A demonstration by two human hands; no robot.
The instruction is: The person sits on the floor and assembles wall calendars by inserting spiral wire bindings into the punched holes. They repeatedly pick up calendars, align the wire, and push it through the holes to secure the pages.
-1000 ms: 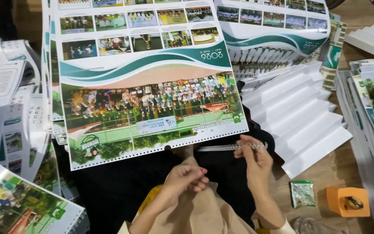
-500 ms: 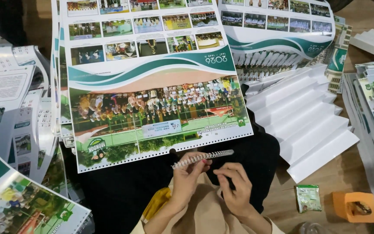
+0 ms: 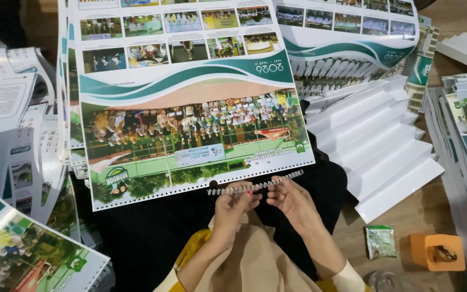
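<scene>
Fingers (image 3: 244,196) of both hands pinch the wire spiral binding (image 3: 255,184), left hand (image 3: 233,208) and right hand (image 3: 293,200) close together. Just above them lies the punched edge of the calendar sheet (image 3: 190,135); white folded paper (image 3: 374,146) sits off right.

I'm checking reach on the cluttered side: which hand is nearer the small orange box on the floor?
Right. The right hand pinches the silver wire spiral binding, up and left of the small orange box. The left hand holds the spiral's other end, farther left.

calendar sheet (image 3: 190,108): green-teal waves, photo grid; wire spiral (image 3: 255,185): silver; folded sheets (image 3: 379,146): white; box (image 3: 438,252): orange
</scene>
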